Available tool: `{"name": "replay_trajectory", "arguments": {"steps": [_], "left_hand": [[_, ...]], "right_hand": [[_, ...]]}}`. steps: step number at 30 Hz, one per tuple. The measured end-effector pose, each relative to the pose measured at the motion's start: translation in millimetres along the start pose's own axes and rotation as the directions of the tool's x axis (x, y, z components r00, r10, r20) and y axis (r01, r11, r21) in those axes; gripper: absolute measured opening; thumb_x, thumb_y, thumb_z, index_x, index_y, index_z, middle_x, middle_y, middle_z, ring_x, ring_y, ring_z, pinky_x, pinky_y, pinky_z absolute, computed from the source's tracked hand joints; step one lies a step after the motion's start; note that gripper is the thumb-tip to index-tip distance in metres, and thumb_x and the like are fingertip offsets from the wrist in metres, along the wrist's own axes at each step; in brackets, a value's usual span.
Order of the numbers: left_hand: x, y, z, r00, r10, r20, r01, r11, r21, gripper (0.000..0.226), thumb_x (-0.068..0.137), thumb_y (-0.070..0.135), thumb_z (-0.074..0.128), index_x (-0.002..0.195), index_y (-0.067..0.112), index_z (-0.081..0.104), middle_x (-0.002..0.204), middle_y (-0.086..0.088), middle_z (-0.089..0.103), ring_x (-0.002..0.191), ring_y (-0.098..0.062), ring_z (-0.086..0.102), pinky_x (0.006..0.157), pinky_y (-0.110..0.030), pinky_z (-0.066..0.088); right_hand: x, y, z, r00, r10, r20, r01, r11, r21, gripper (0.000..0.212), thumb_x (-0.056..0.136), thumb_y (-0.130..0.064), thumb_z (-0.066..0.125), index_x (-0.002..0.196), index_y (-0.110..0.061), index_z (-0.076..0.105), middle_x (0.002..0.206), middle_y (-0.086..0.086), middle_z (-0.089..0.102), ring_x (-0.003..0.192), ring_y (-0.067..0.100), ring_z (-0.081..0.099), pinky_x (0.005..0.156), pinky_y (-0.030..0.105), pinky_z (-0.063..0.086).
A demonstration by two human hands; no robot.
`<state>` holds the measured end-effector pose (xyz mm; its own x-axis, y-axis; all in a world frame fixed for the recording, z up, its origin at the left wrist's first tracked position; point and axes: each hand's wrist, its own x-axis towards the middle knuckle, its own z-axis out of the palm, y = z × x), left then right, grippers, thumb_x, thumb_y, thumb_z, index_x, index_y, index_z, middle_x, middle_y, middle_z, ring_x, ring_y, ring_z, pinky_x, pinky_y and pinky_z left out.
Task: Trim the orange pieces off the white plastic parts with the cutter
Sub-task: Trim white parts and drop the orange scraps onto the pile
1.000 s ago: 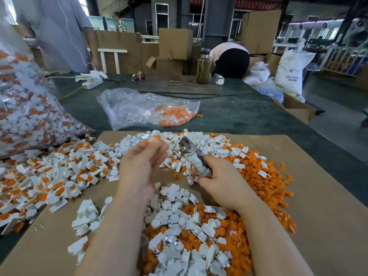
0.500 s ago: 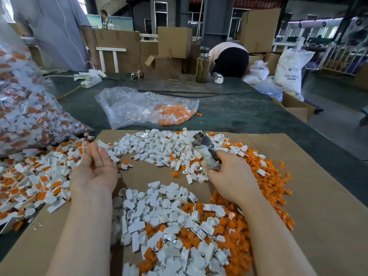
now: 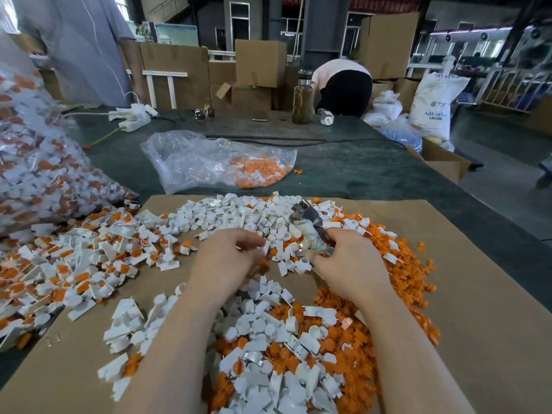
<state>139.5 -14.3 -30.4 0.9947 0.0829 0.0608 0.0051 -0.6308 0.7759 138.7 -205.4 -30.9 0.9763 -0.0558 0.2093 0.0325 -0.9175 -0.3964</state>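
Matt brown cardboard sheet (image 3: 466, 294) covers the dull, rough green surface (image 3: 358, 171); white plastic parts (image 3: 239, 216) look smooth and faintly glossy, the orange pieces (image 3: 400, 264) matt plastic; the cutter (image 3: 310, 231) shows bright metal at its head and a shiny wrapped grip; a crinkled clear plastic bag (image 3: 191, 156) gleams behind; a glass bottle (image 3: 302, 97) stands beyond.

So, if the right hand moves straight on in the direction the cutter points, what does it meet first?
The right hand holds the cutter pointing away and slightly left. Its tip would probably meet the far pile of white parts on the cardboard first, though depth is unclear here.
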Motion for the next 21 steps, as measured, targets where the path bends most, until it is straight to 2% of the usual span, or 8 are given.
{"name": "replay_trajectory", "arguments": {"steps": [3, 5, 7, 10, 12, 14, 17, 21], "left_hand": [[4.5, -1.8, 14.9, 0.997, 0.035, 0.062, -0.051, 0.96, 0.275, 0.023, 0.09, 0.021, 0.07, 0.108, 0.034, 0.074, 0.107, 0.01, 0.065, 0.087, -0.005, 0.06, 0.076, -0.018, 0.046], [4.8, -3.7, 17.0, 0.996, 0.045, 0.073, -0.064, 0.956, 0.286, 0.021, 0.09, 0.017, 0.07, 0.104, 0.032, 0.076, 0.098, 0.013, 0.066, 0.082, -0.002, 0.058, 0.072, -0.013, 0.041], [4.1, -3.7, 16.1, 0.997, 0.033, 0.066, -0.047, 0.973, 0.227, 0.017, 0.089, 0.017, 0.071, 0.095, 0.032, 0.074, 0.084, 0.019, 0.064, 0.081, -0.001, 0.061, 0.066, -0.014, 0.04], [2.6, 1.7, 14.6, 0.999, 0.032, 0.035, -0.033, 0.999, 0.012, 0.016, 0.083, 0.022, 0.078, 0.084, 0.036, 0.071, 0.079, 0.02, 0.068, 0.077, 0.002, 0.063, 0.063, -0.013, 0.043], [1.0, 7.2, 14.5, 0.998, 0.053, 0.019, -0.05, 0.988, -0.147, 0.022, 0.077, 0.02, 0.083, 0.076, 0.038, 0.07, 0.072, 0.019, 0.07, 0.071, 0.002, 0.066, 0.065, -0.015, 0.051], [-0.7, 11.4, 15.4, 0.998, 0.067, 0.019, -0.06, 0.965, -0.253, 0.027, 0.074, 0.014, 0.085, 0.076, 0.036, 0.071, 0.073, 0.019, 0.071, 0.07, 0.0, 0.068, 0.07, -0.024, 0.057], [-1.8, 14.1, 16.3, 0.995, 0.097, 0.004, -0.091, 0.945, -0.315, 0.031, 0.072, 0.006, 0.085, 0.079, 0.033, 0.07, 0.075, 0.014, 0.072, 0.071, -0.001, 0.068, 0.07, -0.025, 0.058], [-2.1, 16.7, 18.0, 0.993, 0.116, -0.018, -0.116, 0.936, -0.331, 0.031, 0.07, 0.003, 0.085, 0.08, 0.028, 0.068, 0.075, 0.011, 0.072, 0.07, -0.004, 0.068, 0.062, -0.016, 0.053]], "right_hand": [[0.4, -1.7, 1.5, 1.0, -0.007, 0.0, 0.007, 1.0, -0.003, 0.028, 0.088, -0.039, 0.061, 0.07, -0.03, 0.041, 0.072, -0.012, 0.049, 0.063, 0.008, 0.049, 0.048, 0.019, 0.032], [0.2, -2.9, 2.0, 1.0, -0.016, -0.001, 0.016, 1.0, 0.021, 0.027, 0.089, -0.039, 0.061, 0.072, -0.031, 0.041, 0.072, -0.013, 0.048, 0.062, 0.008, 0.049, 0.048, 0.019, 0.032], [0.1, -4.6, 2.2, 0.999, -0.034, -0.007, 0.035, 0.998, 0.059, 0.025, 0.09, -0.039, 0.061, 0.077, -0.031, 0.042, 0.071, -0.015, 0.046, 0.062, 0.006, 0.048, 0.048, 0.017, 0.029], [0.3, -6.4, 3.1, 0.998, -0.061, 0.003, 0.06, 0.989, 0.137, 0.02, 0.09, -0.04, 0.062, 0.079, -0.03, 0.049, 0.073, -0.014, 0.051, 0.064, 0.006, 0.05, 0.05, 0.016, 0.029], [0.8, -7.1, 3.2, 0.998, -0.07, 0.006, 0.067, 0.973, 0.223, 0.016, 0.089, -0.04, 0.063, 0.085, -0.027, 0.056, 0.076, -0.012, 0.054, 0.068, 0.007, 0.051, 0.052, 0.018, 0.031], [0.7, -8.0, 3.2, 0.996, -0.089, 0.0, 0.085, 0.949, 0.303, 0.017, 0.088, -0.04, 0.065, 0.086, -0.024, 0.06, 0.078, -0.009, 0.058, 0.07, 0.008, 0.053, 0.055, 0.021, 0.034], [-0.1, -10.6, 2.6, 0.993, -0.117, -0.007, 0.111, 0.924, 0.366, 0.018, 0.087, -0.038, 0.067, 0.087, -0.02, 0.064, 0.077, -0.007, 0.06, 0.071, 0.009, 0.054, 0.056, 0.024, 0.035], [-1.2, -12.7, 3.3, 0.992, -0.117, -0.037, 0.122, 0.915, 0.386, 0.016, 0.086, -0.031, 0.069, 0.079, -0.022, 0.058, 0.069, -0.011, 0.053, 0.065, 0.009, 0.05, 0.054, 0.024, 0.032]]}}
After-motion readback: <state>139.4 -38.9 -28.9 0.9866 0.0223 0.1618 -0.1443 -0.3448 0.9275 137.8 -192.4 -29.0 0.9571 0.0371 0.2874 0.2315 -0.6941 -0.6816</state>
